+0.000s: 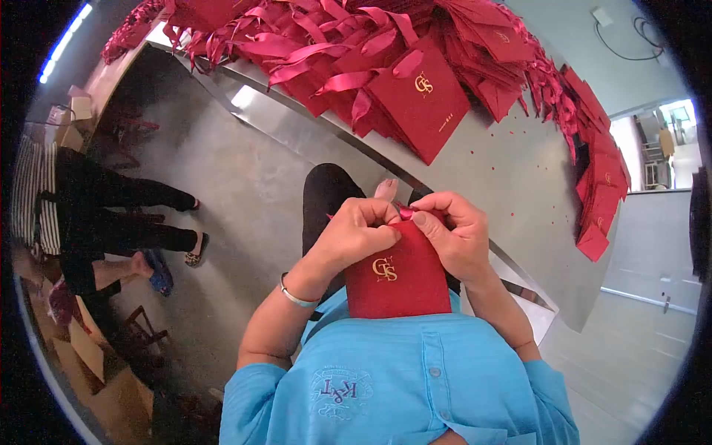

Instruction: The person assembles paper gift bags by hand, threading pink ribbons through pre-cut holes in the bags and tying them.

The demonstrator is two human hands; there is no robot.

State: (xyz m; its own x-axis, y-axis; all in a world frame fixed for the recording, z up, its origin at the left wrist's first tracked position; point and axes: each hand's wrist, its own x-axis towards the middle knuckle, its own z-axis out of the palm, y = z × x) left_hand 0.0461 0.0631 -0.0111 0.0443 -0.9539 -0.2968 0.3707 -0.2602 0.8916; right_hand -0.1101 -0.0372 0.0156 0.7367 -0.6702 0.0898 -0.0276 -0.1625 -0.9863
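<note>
A red paper bag with a gold monogram rests upright against my body, its top edge between my hands. My left hand pinches at the top left of the bag, thumb and fingers pressed together. Opposite it, my right hand closes thumb against forefinger at the top right corner. Between the fingertips runs a short piece of shiny pink-red ribbon. Both hands appear to grip this ribbon; the exact hold is partly hidden by the fingers.
A grey table ahead carries piled red bags with loose ribbons. More red bags stand along its right side. Two people's legs and cardboard boxes are at the left.
</note>
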